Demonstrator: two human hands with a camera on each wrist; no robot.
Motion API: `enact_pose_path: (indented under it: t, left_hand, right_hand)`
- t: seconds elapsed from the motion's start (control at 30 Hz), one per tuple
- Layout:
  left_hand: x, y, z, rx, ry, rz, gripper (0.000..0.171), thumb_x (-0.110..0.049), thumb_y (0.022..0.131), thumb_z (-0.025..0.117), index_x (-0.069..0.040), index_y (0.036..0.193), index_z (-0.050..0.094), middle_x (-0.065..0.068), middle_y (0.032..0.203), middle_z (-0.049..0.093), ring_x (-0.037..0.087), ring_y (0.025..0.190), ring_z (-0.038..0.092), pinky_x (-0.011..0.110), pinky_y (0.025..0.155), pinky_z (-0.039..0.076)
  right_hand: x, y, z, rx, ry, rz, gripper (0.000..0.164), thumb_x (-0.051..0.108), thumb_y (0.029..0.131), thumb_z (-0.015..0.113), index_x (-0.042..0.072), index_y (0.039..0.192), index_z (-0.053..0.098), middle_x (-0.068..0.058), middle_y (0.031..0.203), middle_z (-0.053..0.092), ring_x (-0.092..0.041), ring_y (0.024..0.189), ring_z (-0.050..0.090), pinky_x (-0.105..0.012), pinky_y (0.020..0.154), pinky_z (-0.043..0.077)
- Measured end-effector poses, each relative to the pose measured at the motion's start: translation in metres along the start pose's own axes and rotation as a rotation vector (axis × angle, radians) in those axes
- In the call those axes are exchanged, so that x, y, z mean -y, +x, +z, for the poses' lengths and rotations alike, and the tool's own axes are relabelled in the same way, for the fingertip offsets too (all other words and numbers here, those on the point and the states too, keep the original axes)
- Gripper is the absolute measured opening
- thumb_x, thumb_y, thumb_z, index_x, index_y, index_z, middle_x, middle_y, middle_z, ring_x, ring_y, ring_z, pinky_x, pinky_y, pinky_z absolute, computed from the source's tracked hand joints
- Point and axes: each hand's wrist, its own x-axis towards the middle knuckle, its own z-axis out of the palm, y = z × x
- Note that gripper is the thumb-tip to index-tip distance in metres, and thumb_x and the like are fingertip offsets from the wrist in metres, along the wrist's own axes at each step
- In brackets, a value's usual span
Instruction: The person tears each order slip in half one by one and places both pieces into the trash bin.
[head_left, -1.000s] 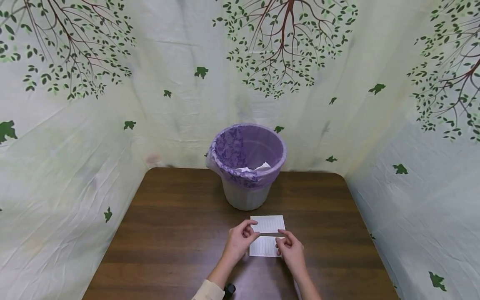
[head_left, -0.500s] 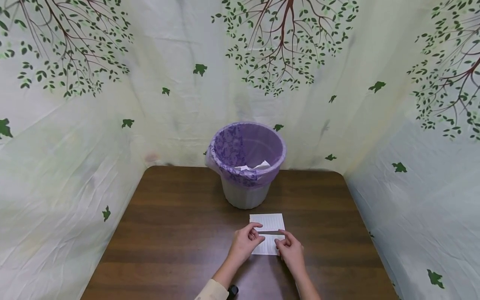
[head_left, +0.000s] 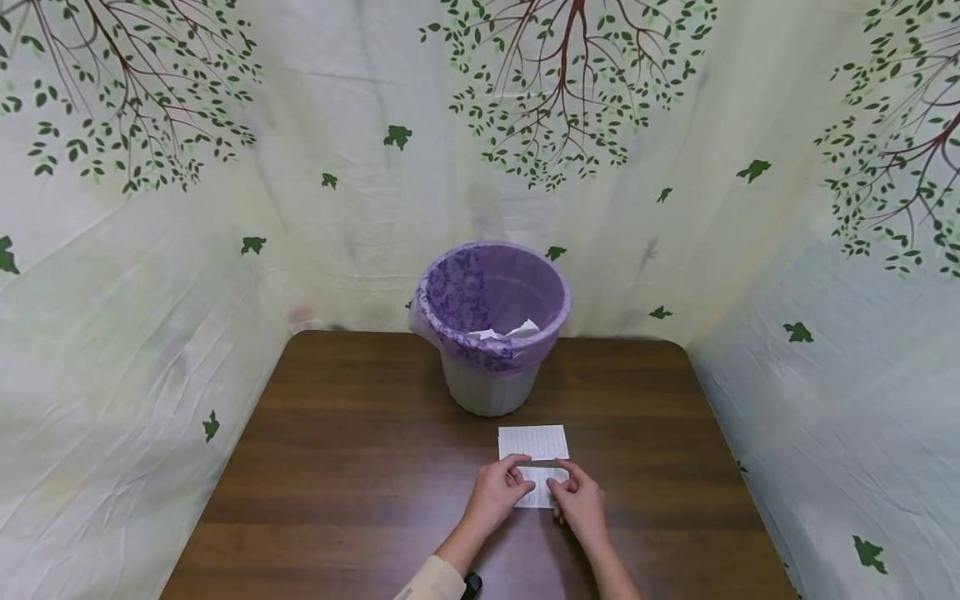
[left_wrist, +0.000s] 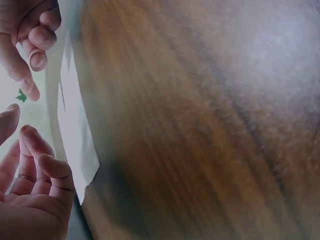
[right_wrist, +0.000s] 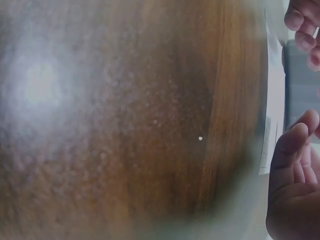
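Two pieces of lined white paper lie on the table, the far piece (head_left: 534,442) just beyond the near piece (head_left: 538,498), with a narrow dark gap between. My left hand (head_left: 497,493) hovers over the left side of the near piece, thumb and forefinger apart. Facing it, my right hand (head_left: 583,510) is over the right side, thumb and forefinger likewise apart. I see nothing held in either hand. In the left wrist view the paper (left_wrist: 77,122) lies beyond both hands, whose fingertips do not touch. The right wrist view shows the paper edge-on (right_wrist: 274,95).
Behind the papers stands a grey bin (head_left: 487,387) lined with a purple bag (head_left: 510,287), with crumpled white paper (head_left: 522,329) inside. The brown wooden table (head_left: 360,467) ends at a light curtain (head_left: 345,258) printed with leaves, which also runs along both sides.
My left hand has moved right and slightly back, closer to the right hand, and now covers the near paper's left side. The right hand stays almost in place. The papers have not moved on the table.
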Motion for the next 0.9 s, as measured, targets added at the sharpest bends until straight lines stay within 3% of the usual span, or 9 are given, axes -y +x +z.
enact_pose_path:
  t: [0.5,0.9]
  left_hand:
    - [0.013,0.003,0.015,0.011,0.124,-0.015,0.034,-0.006,0.085,0.086,-0.003,0.117,0.075,-0.005,0.067,0.060,-0.004,0.060,0.043,0.018,0.060,0.040]
    - [0.013,0.003,0.022,0.009,0.313,0.062,0.039,-0.008,0.082,0.088,-0.001,0.118,0.076,-0.007,0.063,0.053,0.001,0.059,0.042,0.019,0.057,0.038]
  right_hand:
    - [-0.008,0.009,0.006,0.096,-0.064,0.035,0.048,0.009,0.094,0.072,0.000,0.140,0.064,-0.003,0.056,0.063,-0.007,0.034,0.048,-0.025,0.036,0.043]
    - [-0.007,0.007,0.010,0.071,-0.188,-0.012,0.047,0.008,0.093,0.072,-0.002,0.139,0.064,-0.001,0.051,0.061,-0.007,0.031,0.047,-0.029,0.034,0.043]
